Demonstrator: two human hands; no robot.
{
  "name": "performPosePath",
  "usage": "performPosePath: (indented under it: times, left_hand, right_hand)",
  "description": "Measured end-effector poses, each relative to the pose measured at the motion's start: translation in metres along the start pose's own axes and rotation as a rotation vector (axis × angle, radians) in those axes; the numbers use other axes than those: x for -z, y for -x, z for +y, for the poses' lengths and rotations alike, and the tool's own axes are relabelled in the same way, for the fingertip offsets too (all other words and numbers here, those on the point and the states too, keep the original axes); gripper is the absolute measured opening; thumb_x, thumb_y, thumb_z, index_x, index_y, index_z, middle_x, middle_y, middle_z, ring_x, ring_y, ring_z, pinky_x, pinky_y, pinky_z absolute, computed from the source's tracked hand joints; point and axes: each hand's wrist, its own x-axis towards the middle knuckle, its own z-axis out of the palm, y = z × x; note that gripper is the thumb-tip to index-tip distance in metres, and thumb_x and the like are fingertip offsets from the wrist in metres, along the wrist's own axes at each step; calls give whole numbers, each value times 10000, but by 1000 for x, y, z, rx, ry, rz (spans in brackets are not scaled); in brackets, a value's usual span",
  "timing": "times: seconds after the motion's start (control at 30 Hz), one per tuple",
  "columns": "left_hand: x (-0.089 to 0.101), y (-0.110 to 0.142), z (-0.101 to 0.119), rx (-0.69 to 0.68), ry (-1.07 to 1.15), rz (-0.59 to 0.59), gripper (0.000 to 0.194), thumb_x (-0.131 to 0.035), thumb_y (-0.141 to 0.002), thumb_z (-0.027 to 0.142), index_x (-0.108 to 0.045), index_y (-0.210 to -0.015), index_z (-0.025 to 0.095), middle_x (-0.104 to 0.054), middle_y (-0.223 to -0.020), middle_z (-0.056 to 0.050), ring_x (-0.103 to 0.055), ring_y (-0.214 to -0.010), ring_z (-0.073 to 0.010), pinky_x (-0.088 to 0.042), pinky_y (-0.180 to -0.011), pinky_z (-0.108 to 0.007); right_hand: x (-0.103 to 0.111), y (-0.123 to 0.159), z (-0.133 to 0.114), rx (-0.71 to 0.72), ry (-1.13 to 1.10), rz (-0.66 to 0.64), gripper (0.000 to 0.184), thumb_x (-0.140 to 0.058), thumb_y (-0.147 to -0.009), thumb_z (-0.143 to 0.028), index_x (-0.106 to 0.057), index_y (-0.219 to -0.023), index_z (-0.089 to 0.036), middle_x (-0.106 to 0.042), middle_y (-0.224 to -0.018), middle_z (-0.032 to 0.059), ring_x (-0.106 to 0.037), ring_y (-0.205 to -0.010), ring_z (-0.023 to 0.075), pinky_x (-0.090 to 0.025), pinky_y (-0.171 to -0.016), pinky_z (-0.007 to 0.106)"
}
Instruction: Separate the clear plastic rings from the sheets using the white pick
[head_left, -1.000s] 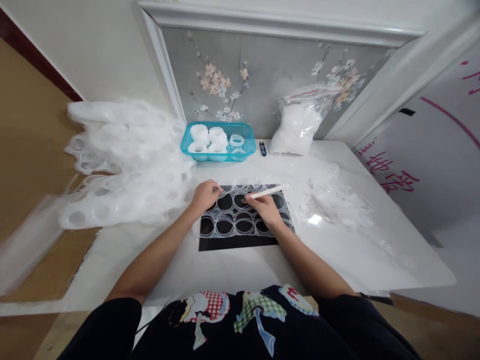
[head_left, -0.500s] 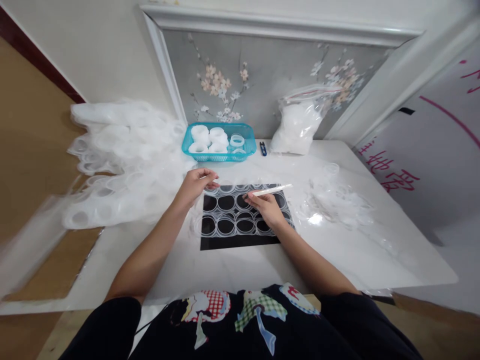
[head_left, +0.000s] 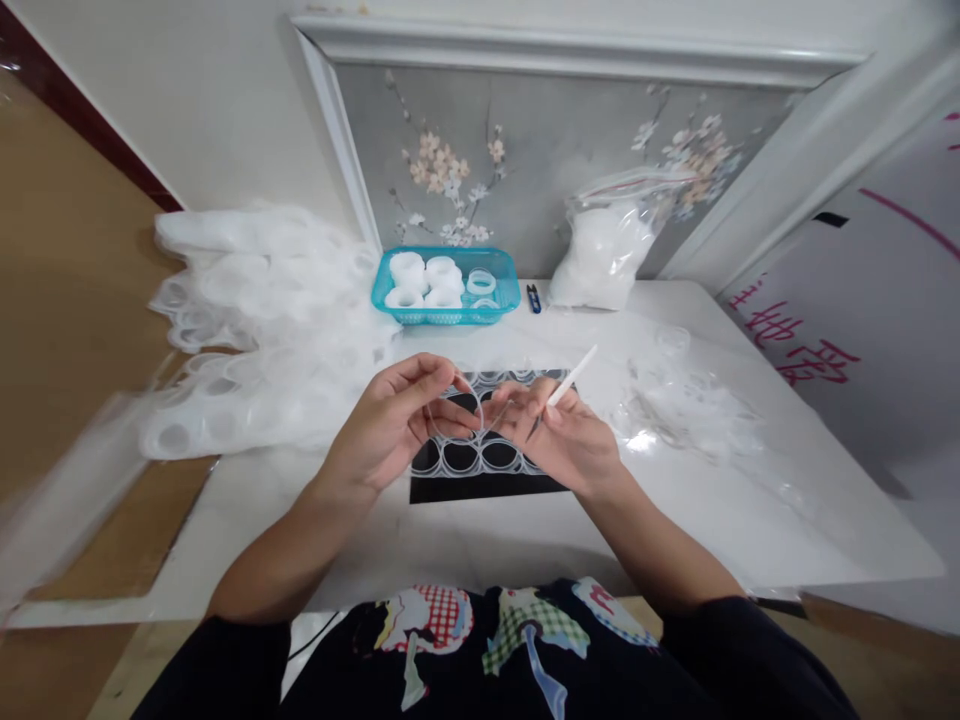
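Note:
My left hand (head_left: pixel 394 420) is closed in a pinch on a thin clear ring (head_left: pixel 481 408), raised above the mat. My right hand (head_left: pixel 574 440) grips a slim white-handled craft knife (head_left: pixel 576 372), its dark blade pointing down toward me. The right fingertips come close to the ring's right side; whether they touch it I cannot tell. Under both hands, rows of translucent rings (head_left: pixel 459 472) lie on a black mat (head_left: pixel 487 491), partly covered by my fingers.
A blue basket (head_left: pixel 382 308) with white ring stacks stands behind my hands. Beside it lie small blue snips (head_left: pixel 533 298) and a zip bag of white pieces (head_left: pixel 600 255). Heaped translucent ring sheets (head_left: pixel 255 300) fill the left; clear scraps (head_left: pixel 690 405) lie on the right.
My left hand has moved toward the middle and now pinches a ring. My right hand has turned palm-up beside it, and the knife has tilted more steeply.

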Motion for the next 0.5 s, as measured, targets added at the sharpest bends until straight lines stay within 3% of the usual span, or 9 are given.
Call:
performPosePath:
  times: [0.1,0.33,0.43,0.5]
  left_hand:
    - [1,-2,-3,17,12,-13,272,-786,-744,334,-601,-801,143,-652,-834,8,-680,-581,-133,-582,-532,-215]
    - [4,-11,-11,78,-7,-36,295,-770,-755,368,-596,-820,138,-643,-685,-9,-642,-580,-123,-538,-548,-214]
    - [6,-17,-18,88,-33,-36,324,-753,-754,395,-596,-864,134,-653,-832,-38,-630,-654,-123,-529,-607,-239]
    - [7,-19,-21,22,-108,7,368,-738,-752,419,-598,-954,144,-639,-1010,-67,-635,-828,-158,-530,-712,-263]
  right_hand:
    - [-5,-2,-1,-23,23,32,243,-804,-635,-457,-645,-635,-274,-672,-942,14,-629,-911,238,-499,-917,462]
    - [-4,-7,0,-16,-51,-19,209,-787,-673,-399,-632,-659,-260,-648,-925,4,-625,-843,203,-515,-821,415]
    - [-2,-7,0,-58,-91,16,247,-808,-626,-411,-614,-639,-259,-649,-911,-8,-627,-808,202,-516,-817,409]
    - [1,-7,-1,-72,-114,50,273,-819,-597,-427,-607,-636,-260,-649,-894,-14,-623,-783,197,-519,-818,404]
